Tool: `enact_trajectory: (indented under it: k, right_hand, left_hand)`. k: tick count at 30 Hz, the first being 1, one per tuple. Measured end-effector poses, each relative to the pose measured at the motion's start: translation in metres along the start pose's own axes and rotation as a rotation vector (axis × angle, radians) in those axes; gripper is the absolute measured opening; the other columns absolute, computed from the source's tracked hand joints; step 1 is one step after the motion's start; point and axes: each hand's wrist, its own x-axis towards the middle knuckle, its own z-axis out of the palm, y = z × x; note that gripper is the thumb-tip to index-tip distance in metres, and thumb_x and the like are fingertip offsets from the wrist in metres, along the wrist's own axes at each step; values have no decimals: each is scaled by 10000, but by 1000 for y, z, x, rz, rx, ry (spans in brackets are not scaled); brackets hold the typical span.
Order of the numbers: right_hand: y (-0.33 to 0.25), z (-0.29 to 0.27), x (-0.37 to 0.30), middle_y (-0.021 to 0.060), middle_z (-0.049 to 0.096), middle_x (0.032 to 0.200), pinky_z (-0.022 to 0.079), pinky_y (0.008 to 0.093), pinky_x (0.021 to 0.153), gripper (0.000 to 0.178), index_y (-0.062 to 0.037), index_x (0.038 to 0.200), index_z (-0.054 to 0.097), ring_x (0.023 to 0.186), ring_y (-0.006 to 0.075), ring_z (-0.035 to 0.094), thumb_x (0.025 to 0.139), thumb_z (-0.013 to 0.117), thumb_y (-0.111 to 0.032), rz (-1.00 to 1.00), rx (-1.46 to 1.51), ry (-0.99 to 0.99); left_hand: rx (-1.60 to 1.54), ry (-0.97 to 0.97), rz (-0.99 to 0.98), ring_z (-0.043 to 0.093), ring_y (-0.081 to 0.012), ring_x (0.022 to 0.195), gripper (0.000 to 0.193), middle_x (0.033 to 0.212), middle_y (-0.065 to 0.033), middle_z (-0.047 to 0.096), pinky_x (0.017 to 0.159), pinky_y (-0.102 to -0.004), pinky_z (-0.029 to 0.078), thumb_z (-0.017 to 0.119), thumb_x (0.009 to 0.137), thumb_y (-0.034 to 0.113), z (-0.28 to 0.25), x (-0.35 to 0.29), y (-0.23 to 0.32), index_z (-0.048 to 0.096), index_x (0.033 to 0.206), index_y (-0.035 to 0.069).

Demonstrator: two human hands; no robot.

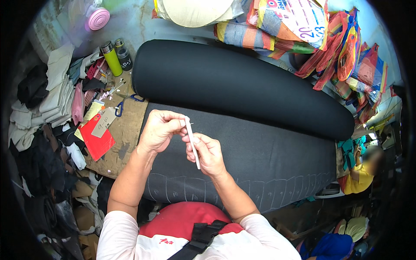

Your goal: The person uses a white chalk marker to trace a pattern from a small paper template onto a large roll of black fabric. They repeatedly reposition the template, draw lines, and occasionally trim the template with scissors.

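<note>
- Stick [191, 135], white, thin and flat, is pinched at far end by bare left hand [161, 131];
- bare right hand [207, 155] grasps its middle;
- thick black fabric roll [234, 80] lies far.

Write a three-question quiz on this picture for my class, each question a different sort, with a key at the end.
1. True or false: the left hand and the right hand both touch the thin white strip.
2. Which thing overlaps the red card?
A) the scissors
B) the tan tag
C) the green bottle
3. Fill in: the big roll is ____ in colour.

Key: 1. True. 2. B. 3. Black.
</note>
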Motion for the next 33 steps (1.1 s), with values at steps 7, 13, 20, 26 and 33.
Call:
enact_trajectory:
  k: [7, 13, 20, 26, 33]
  right_hand:
    - [-2, -2, -1, 15, 531, 714, 377, 201, 477, 271, 47, 1021, 599, 529, 66, 451, 972, 454, -177, 40, 111, -46]
    - [-2, -4, -3, 23, 533, 696, 370, 201, 468, 265, 50, 1003, 599, 517, 67, 450, 966, 460, -173, 74, 199, -53]
    - [-2, -4, -5, 33, 536, 682, 360, 204, 441, 249, 49, 973, 601, 494, 70, 446, 959, 458, -155, 84, 256, -60]
    - [-1, -7, -2, 25, 541, 689, 364, 199, 441, 246, 50, 968, 600, 493, 61, 447, 961, 449, -144, 43, 154, -14]
    - [3, -8, -5, 25, 538, 687, 363, 197, 441, 248, 53, 965, 599, 493, 57, 446, 963, 441, -138, 70, 165, -10]
  left_hand:
    - [-4, 8, -26, 649, -155, 646, 126, 762, -131, 668, 618, -265, 557, 673, 792, 25, 5, -2, 2, 667, 886, -58]
    - [1, 18, 21, 642, -150, 624, 103, 751, -131, 663, 601, -250, 553, 655, 798, 6, 6, -3, -6, 661, 869, -68]
    - [-12, -3, 84, 636, -142, 621, 97, 744, -125, 658, 609, -256, 554, 625, 819, 10, 9, -4, -14, 655, 861, -72]
    - [57, 36, 50, 638, -139, 642, 155, 769, -126, 665, 619, -256, 554, 628, 835, 59, 12, -5, -6, 667, 920, -66]
    - [109, 26, 47, 638, -142, 643, 147, 788, -134, 670, 621, -255, 553, 639, 820, 44, 8, -4, -9, 675, 907, -69]
